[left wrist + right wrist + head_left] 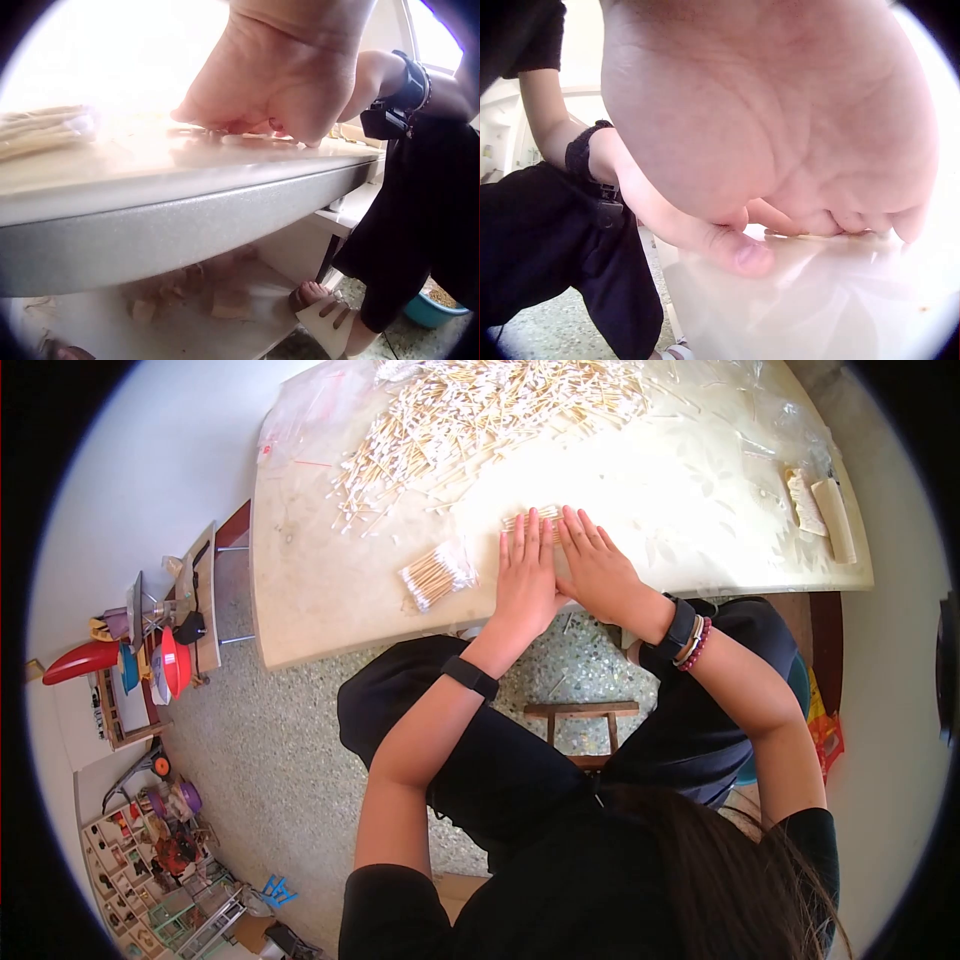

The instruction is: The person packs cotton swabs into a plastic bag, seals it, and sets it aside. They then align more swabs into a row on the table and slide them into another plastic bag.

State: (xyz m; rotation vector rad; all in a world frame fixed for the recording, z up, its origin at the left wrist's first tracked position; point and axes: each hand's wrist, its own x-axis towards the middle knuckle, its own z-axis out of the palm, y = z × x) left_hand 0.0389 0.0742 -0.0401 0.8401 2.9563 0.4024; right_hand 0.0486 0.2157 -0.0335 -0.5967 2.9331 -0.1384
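Observation:
Both hands lie side by side at the near part of the pale table point(330, 590), fingers straight and pointing away from the body. Under the fingertips of my left hand point(525, 580) and right hand point(605, 575) is a small layer of cotton swabs point(512, 522), mostly hidden by the fingers. The thumbs meet between the hands. Left of the left hand lies a clear bag of cotton swabs point(435, 578), its sticks lined up together. In the right wrist view, the right thumb point(751, 259) is low over the glossy tabletop.
A large loose heap of cotton swabs point(490, 425) covers the far side of the table. Clear plastic bags point(315, 405) lie at the far left. At the right edge is a cream-handled tool point(833, 520). A wooden stool point(580, 710) stands below, between the legs.

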